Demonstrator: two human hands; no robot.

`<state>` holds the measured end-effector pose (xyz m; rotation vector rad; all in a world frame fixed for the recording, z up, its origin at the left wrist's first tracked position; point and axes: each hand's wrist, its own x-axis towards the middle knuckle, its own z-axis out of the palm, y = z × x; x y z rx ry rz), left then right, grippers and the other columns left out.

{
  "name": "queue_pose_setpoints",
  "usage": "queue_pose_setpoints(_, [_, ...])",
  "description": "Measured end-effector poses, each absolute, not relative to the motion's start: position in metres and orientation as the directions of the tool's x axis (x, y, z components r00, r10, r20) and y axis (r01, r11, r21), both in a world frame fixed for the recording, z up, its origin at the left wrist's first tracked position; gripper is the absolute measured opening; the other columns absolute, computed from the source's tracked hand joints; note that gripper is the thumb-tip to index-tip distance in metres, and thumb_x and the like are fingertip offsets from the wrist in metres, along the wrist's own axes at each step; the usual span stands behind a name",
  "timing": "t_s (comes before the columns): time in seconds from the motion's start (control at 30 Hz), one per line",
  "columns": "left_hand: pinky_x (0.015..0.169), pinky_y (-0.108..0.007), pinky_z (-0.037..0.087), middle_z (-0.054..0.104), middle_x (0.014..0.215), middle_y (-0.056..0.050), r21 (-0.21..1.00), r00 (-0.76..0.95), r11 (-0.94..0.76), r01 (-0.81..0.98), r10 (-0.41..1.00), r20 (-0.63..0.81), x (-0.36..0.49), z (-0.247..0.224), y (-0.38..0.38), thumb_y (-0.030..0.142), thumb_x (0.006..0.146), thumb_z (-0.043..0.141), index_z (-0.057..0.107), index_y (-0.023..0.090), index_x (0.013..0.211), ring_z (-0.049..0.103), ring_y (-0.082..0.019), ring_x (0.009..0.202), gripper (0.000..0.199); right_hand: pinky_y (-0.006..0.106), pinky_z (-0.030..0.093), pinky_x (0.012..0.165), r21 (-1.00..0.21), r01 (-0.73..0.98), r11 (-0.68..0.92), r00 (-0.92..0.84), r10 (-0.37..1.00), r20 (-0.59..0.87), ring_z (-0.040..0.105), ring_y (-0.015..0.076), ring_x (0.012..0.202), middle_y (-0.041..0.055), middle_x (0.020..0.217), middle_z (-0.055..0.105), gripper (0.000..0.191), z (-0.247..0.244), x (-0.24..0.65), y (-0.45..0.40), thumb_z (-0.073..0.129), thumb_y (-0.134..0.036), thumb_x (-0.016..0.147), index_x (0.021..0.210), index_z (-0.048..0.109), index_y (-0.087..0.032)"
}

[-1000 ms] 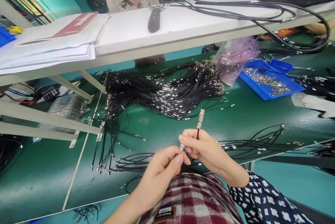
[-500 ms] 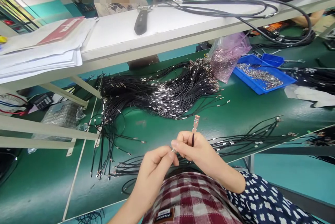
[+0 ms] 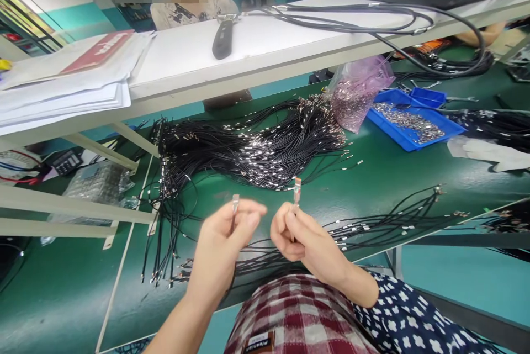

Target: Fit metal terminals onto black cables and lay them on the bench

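Observation:
My left hand (image 3: pixel 226 238) is closed around a black cable, whose metal end (image 3: pixel 236 203) sticks up between the fingers. To its right, my right hand (image 3: pixel 304 238) pinches another cable end with a copper-coloured metal terminal (image 3: pixel 297 191) pointing up. A gap separates the two hands. Loose black cables (image 3: pixel 256 260) with white tags pass behind and below them. Beyond the hands lies a large bundle of black cables (image 3: pixel 256 149) on the green table (image 3: pixel 232 199).
A white shelf (image 3: pixel 178 61) crosses above, bearing papers (image 3: pixel 83 89), a black-handled tool (image 3: pixel 223 39) and looped cable. At the right are a pink bag (image 3: pixel 356 94), a blue tray (image 3: pixel 393 136) of metal parts and a white glove (image 3: pixel 497 154). A person stands behind the shelf.
My hands have moved apart, the left one up and to the left, the right one slightly left. A metal end now shows above my left hand.

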<state>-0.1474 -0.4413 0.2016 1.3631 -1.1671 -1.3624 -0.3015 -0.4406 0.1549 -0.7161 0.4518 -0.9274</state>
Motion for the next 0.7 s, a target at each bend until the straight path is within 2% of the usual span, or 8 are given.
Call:
queue_pose_setpoints(0.07, [0.047,-0.02,0.025,0.035,0.055,0.007,0.979,-0.087,-0.181,-0.089,-0.978,-0.189,-0.153,0.208,-0.452,0.036,0.083,0.065,0.068,0.018,0.099,0.029,-0.006,0.049,0.024,0.019,0.015,0.04,-0.711,0.527,0.465,0.658,-0.753,-0.005,0.025,0.0072,0.045,-0.0048,0.058,0.044,0.03,0.151,-0.299,-0.44,0.041,-0.043,0.099,0.082,0.043,-0.019])
queue_pose_setpoints(0.17, [0.049,-0.019,0.032,0.047,0.053,0.005,0.972,-0.151,-0.206,-0.11,-0.963,-0.221,-0.16,0.213,-0.463,0.033,0.081,0.066,0.071,0.016,0.089,0.038,-0.006,0.048,0.019,0.019,0.016,0.038,-0.678,0.474,0.562,0.769,-0.64,0.008,0.024,0.0065,0.042,-0.0049,0.056,0.044,0.029,0.146,-0.298,-0.438,0.043,-0.043,0.098,0.084,0.045,-0.018])
queue_pose_setpoints(0.3, [0.05,-0.019,0.037,0.049,0.048,0.006,0.97,-0.068,-0.241,-0.043,-0.967,-0.244,-0.161,0.212,-0.463,0.032,0.077,0.07,0.072,0.015,0.081,0.037,-0.005,0.044,0.017,0.019,0.025,0.044,-0.709,0.509,0.488,0.649,-0.758,-0.055,0.031,0.0062,0.047,-0.0031,0.061,0.047,0.029,0.141,-0.3,-0.43,0.048,-0.043,0.097,0.088,0.051,-0.016])
queue_pose_setpoints(0.4, [0.051,-0.021,0.038,0.054,0.053,0.003,0.957,-0.087,-0.291,-0.013,-0.953,-0.291,-0.162,0.203,-0.456,0.034,0.074,0.072,0.071,0.013,0.074,0.042,-0.007,0.047,0.02,0.02,0.021,0.042,-0.738,0.517,0.434,0.572,-0.816,-0.08,0.031,0.0059,0.044,-0.0039,0.053,0.045,0.035,0.138,-0.299,-0.424,0.047,-0.044,0.097,0.079,0.054,-0.014])
queue_pose_setpoints(0.53, [0.056,-0.024,0.042,0.059,0.059,-0.002,0.932,-0.182,-0.362,0.019,-0.918,-0.353,-0.164,0.19,-0.446,0.034,0.075,0.072,0.071,0.012,0.077,0.052,-0.012,0.058,0.022,0.02,0.019,0.039,-0.66,0.586,0.471,0.553,-0.827,-0.099,0.028,0.0057,0.039,-0.0046,0.048,0.044,0.038,0.136,-0.294,-0.42,0.047,-0.045,0.096,0.074,0.053,-0.015])
queue_pose_setpoints(0.6, [0.053,-0.022,0.04,0.054,0.055,0.001,0.933,-0.17,-0.358,0.03,-0.922,-0.348,-0.162,0.189,-0.445,0.035,0.076,0.072,0.072,0.013,0.085,0.049,-0.011,0.054,0.025,0.02,0.019,0.04,-0.637,0.598,0.486,0.557,-0.824,-0.106,0.028,0.0058,0.039,-0.0046,0.048,0.044,0.037,0.135,-0.294,-0.419,0.047,-0.043,0.097,0.075,0.054,-0.015])
queue_pose_setpoints(0.7, [0.044,-0.019,0.023,0.037,0.046,0.008,0.948,-0.123,-0.311,0.063,-0.945,-0.302,-0.158,0.196,-0.449,0.039,0.077,0.07,0.071,0.014,0.085,0.029,-0.005,0.044,0.027,0.02,0.02,0.04,-0.644,0.577,0.503,0.584,-0.805,-0.106,0.029,0.0061,0.038,-0.0039,0.048,0.047,0.036,0.136,-0.295,-0.419,0.046,-0.042,0.098,0.077,0.056,-0.014])
